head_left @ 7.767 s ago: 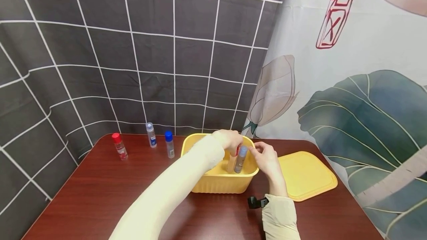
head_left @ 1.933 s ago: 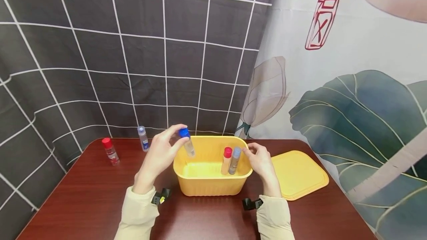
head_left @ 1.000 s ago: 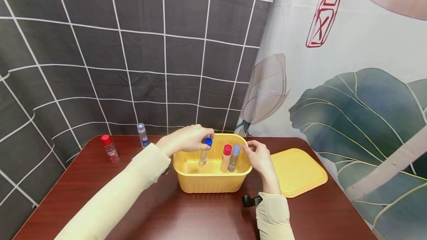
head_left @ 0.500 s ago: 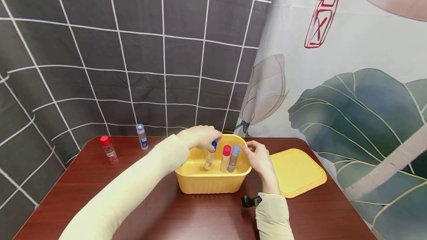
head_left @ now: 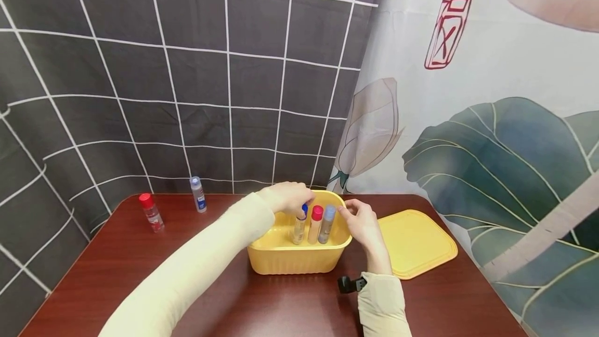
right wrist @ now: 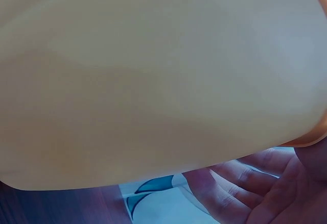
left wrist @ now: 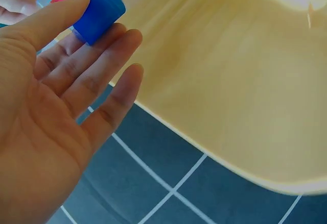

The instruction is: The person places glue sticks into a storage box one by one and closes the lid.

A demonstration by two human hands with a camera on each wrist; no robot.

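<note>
In the head view, my left hand (head_left: 291, 197) reaches over the near left of a yellow plastic bin (head_left: 299, 263). Its thumb and fingers pinch the blue cap (left wrist: 102, 12) of a small clear bottle (head_left: 298, 233), which is upright inside the bin. Just right of it stand a red-capped bottle (head_left: 314, 228) and a pale-blue-capped one (head_left: 325, 227), in a row. My right hand (head_left: 367, 225) grips the bin's right rim, fingers outside the wall. In the right wrist view the bin's wall (right wrist: 153, 81) covers part of that hand (right wrist: 245, 188).
A yellow lid (head_left: 421, 243) lies flat on the dark red table (head_left: 281, 306), right of the bin. On the left stand another red-capped bottle (head_left: 152, 213) and a pale-blue-capped bottle (head_left: 198, 195). A grey checked cloth (head_left: 201, 77) hangs behind.
My left hand has taken the blue-capped bottle from the table into the bin and moved it right, up beside the red-capped one. My right hand stays at the rim.
</note>
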